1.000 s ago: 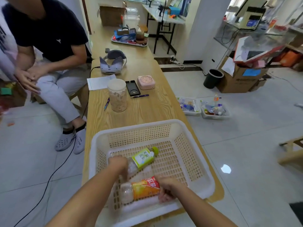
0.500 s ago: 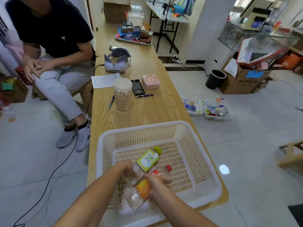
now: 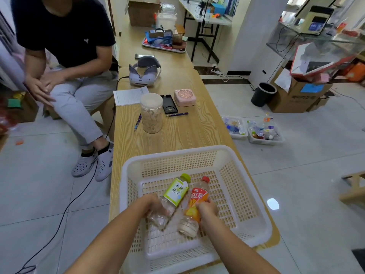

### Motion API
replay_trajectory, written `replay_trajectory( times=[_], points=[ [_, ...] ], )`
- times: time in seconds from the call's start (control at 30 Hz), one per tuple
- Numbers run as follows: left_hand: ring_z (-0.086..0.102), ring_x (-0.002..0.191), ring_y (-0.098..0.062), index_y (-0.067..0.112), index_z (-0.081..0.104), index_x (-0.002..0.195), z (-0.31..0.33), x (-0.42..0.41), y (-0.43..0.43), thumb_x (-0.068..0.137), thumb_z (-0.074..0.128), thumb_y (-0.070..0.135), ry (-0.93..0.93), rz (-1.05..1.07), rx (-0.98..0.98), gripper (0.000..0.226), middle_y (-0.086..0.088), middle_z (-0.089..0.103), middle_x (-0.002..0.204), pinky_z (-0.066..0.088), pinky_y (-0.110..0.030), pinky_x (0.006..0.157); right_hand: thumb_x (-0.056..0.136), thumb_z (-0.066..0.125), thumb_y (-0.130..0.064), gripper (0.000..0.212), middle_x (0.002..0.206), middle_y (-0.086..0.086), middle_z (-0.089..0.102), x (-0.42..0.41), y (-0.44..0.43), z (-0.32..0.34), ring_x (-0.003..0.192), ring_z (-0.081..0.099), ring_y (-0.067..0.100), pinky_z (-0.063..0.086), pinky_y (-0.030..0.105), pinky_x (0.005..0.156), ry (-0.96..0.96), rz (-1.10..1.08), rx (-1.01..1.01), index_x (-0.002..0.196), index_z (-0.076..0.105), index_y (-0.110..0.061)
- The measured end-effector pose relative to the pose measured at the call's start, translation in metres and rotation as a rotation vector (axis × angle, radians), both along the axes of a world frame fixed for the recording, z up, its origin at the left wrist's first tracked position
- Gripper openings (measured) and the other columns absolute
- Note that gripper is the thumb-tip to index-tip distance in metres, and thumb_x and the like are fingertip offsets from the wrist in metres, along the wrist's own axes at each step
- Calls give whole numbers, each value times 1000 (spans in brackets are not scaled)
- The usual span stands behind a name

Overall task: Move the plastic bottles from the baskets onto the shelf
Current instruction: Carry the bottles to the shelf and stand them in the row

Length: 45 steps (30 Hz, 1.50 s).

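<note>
A white perforated basket [image 3: 245, 196] sits at the near end of a wooden table. My left hand [image 3: 151, 204] grips the lower body of a clear bottle with a green label and green cap [image 3: 175, 191]. Beside it, my right hand [image 3: 207, 209] grips a clear bottle with an orange-red label and red cap [image 3: 195, 202]. Both bottles are tilted, caps pointing away from me, raised off the basket floor. No shelf is in view.
On the table [image 3: 187, 133] beyond the basket stand a lidded jar [image 3: 151, 113], a phone [image 3: 169, 103], a pink box [image 3: 184, 97], pens, paper and a headset [image 3: 144, 73]. A person sits at the left. Two small bins of bottles [image 3: 254, 129] lie on the floor to the right.
Both bottles lay flat in the basket a second ago. My hands have closed on them and tipped them up, the orange one swinging from crosswise to cap-forward.
</note>
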<state>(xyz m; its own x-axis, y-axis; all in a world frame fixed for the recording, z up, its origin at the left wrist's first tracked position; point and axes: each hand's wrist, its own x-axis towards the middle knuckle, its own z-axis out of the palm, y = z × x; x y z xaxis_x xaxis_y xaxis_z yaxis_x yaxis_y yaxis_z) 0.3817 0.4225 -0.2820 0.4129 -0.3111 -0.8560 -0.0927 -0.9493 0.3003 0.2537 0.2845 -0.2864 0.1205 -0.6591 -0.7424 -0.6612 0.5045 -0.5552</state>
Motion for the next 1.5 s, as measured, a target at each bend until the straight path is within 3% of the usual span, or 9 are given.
replay_trajectory(
  times=[0.2,0.37,0.5,0.7,0.8,0.9,1.07,1.23,1.5],
  points=[
    [59,114,-30,-2,38,140,-4,-2,2,73,83,32,45,101,-70,87,-15,53,135,53,-40,94,72,83,-33,82,130,18,52,-2,19,-5,118,52,35,46,41,99,85,124,54,137,40,-6],
    [63,106,-32,-3,35,137,-4,-5,7,69,86,23,104,254,-163,89,-19,56,130,56,-43,85,65,86,-4,69,116,21,63,-11,10,-9,103,63,37,51,49,95,-49,30,201,125,51,2],
    [69,66,-24,-7,56,117,0,-6,7,82,74,11,319,417,-278,44,-14,72,85,56,-33,60,72,75,12,59,116,28,62,-18,5,2,101,64,43,51,57,91,-274,-109,375,124,48,8],
    [63,78,-26,-4,62,108,33,-9,-23,80,74,9,404,453,-597,33,-17,67,93,51,-36,70,73,74,9,47,103,15,70,-24,-20,43,83,68,27,55,32,65,-482,9,150,117,61,-1],
    [59,74,-23,4,61,93,56,-15,-50,78,75,3,356,369,-727,20,-15,63,87,47,-31,63,72,76,7,47,108,15,70,-34,-39,74,93,68,29,56,39,81,-575,19,-17,115,62,-6],
    [59,68,-20,12,47,83,74,-27,-78,76,74,-4,319,326,-817,33,-10,59,81,50,-27,53,74,76,4,46,113,17,69,-59,-59,101,104,65,34,50,48,97,-632,-37,-119,116,61,-6],
    [60,72,-20,13,46,85,95,-86,-119,77,72,-8,379,115,-928,34,-8,60,83,47,-27,58,72,80,-3,34,104,11,70,-135,-84,131,93,67,28,54,40,85,-681,-249,-259,101,62,-11],
    [68,65,-12,9,47,93,102,-168,-152,94,57,0,458,-74,-956,14,-6,67,75,40,-31,66,72,79,-2,44,105,10,69,-237,-84,148,98,65,28,51,41,91,-716,-482,-402,112,61,-5],
    [60,63,-16,9,54,88,142,-346,-173,64,80,-6,642,-418,-937,39,-11,67,82,43,-22,56,70,82,-3,40,100,5,70,-442,-23,168,93,65,21,48,32,85,-627,-783,-615,102,61,-14]
  ],
)
